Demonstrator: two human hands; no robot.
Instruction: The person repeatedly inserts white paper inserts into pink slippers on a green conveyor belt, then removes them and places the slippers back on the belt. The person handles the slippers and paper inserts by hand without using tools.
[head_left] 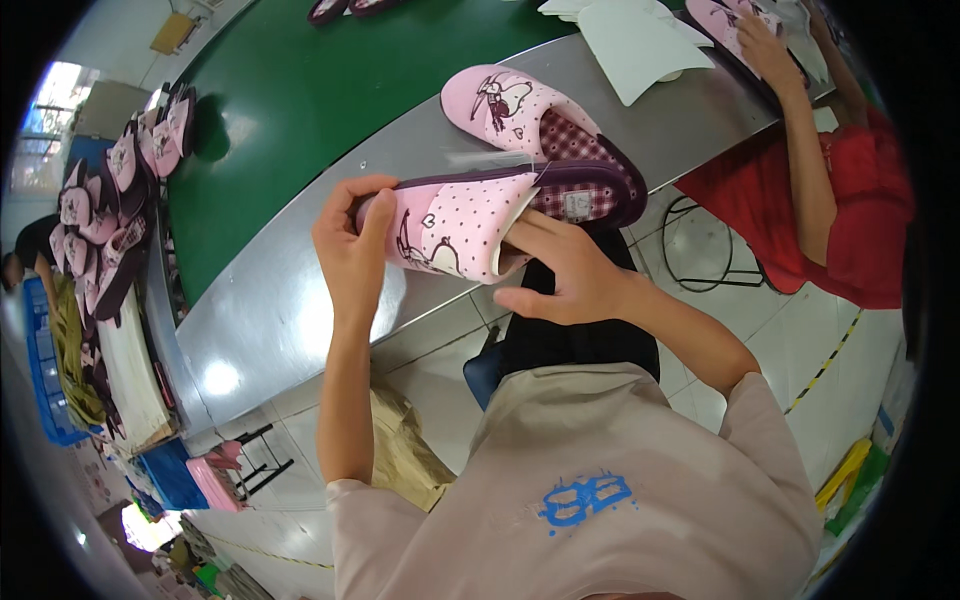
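Pink slipper (455, 225) is held above the near edge of the steel desk (300, 300), its mate (540, 130) lying behind it. Left hand (350, 250) clenches the toe, steadying it; right hand (560, 275) fingers sit inside the opening beside a white card insert (520, 215), grasping the slipper there.

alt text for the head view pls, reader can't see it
Two bare hands hold a pink polka-dot slipper above a metal table: left hand grips the toe, right hand reaches into the opening. A matching slipper lies on the table; a co-worker's arm works nearby.
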